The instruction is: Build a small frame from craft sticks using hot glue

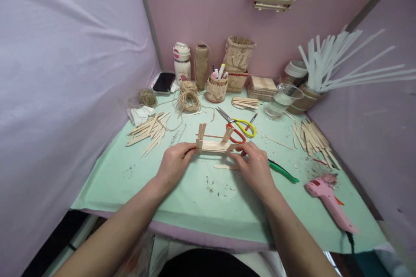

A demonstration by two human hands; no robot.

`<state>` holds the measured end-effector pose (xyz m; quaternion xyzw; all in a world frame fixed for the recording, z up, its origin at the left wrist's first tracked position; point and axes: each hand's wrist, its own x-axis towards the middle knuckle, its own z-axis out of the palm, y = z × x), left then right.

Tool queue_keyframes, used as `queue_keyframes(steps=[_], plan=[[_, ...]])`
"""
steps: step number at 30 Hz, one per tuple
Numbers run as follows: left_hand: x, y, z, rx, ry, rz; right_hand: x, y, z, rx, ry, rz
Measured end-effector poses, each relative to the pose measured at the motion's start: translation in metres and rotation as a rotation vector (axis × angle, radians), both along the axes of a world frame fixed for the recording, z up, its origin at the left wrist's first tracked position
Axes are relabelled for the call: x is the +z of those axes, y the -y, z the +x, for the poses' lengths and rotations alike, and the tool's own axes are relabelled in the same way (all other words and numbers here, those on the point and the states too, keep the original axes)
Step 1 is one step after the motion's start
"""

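Between my two hands is a small frame built of wooden craft sticks (214, 146), with short sticks standing up at both ends. My left hand (175, 160) pinches its left end between thumb and fingers. At the right end, my right hand (255, 166) grips it in the same way. Just below the frame a loose craft stick (224, 166) lies on the table, partly behind my right hand. Scissors with red and yellow handles (238, 125) rest beyond the frame. A green-handled tool (282, 171) sticks out from behind my right hand, its head hidden.
A pink glue gun (331, 201) lies at the right. Craft sticks are piled at left (149, 132) and right (313, 140). Along the back stand twine (188, 97), a pen holder (217, 88), a clear cup (282, 100) and a pot of white glue sticks (303, 99).
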<state>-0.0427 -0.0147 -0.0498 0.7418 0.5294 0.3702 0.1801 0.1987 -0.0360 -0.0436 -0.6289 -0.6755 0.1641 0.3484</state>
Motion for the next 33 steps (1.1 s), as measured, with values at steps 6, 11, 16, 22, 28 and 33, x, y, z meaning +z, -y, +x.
queue_keyframes(steps=[6,11,16,22,28,33], plan=[[0.0,-0.002,0.0,-0.044,0.007,-0.02,0.006,-0.012,0.005,0.154,-0.223,-0.117],[0.003,-0.005,0.001,-0.137,0.033,-0.089,0.003,-0.018,0.005,0.197,-0.26,-0.129],[0.002,-0.009,0.001,-0.169,0.106,-0.166,-0.003,-0.02,0.005,0.191,-0.295,-0.112],[0.001,-0.01,0.002,-0.165,0.148,-0.16,-0.004,-0.019,0.004,0.18,-0.306,-0.091],[0.001,-0.011,0.002,-0.175,0.143,-0.13,-0.001,-0.017,0.001,0.173,-0.298,-0.084],[0.0,-0.01,0.001,-0.175,0.117,-0.12,0.0,-0.015,0.0,0.168,-0.287,-0.077]])
